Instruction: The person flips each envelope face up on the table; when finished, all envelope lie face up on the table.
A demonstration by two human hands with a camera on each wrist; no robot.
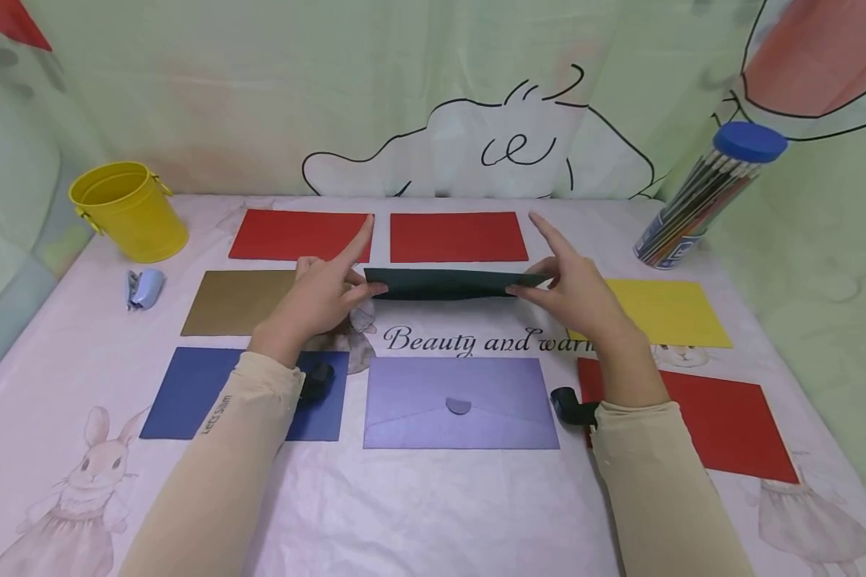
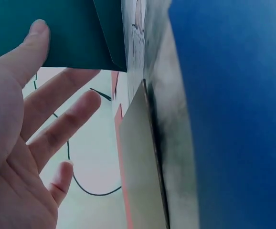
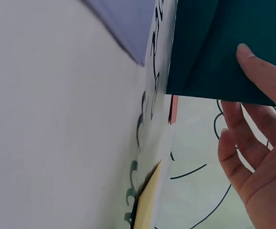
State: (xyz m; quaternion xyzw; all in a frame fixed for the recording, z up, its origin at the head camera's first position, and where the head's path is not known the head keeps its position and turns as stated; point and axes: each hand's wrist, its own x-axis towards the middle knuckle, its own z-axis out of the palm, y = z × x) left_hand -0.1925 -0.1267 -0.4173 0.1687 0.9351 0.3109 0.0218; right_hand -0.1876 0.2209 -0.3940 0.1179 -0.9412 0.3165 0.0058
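Note:
Both hands hold a dark green envelope (image 1: 447,285) on edge over the middle of the table. My left hand (image 1: 316,298) pinches its left end, thumb on the near face and index finger pointing away. At the other end, my right hand (image 1: 584,295) pinches it in the same manner. Both wrist views show the thumb flat on the green paper and the other fingers behind or below it; a flap's fold line crosses the envelope (image 3: 224,33). Nearest the viewer lies a lavender envelope (image 1: 462,421) with a round tab.
Around the hands lie two red envelopes (image 1: 458,237) at the back, a gold one (image 1: 231,304), a blue one (image 1: 188,393), a yellow one (image 1: 667,308) and another red one (image 1: 736,421). A yellow bucket (image 1: 133,216), small stapler (image 1: 144,288) and pencil tub (image 1: 700,200) stand farther out.

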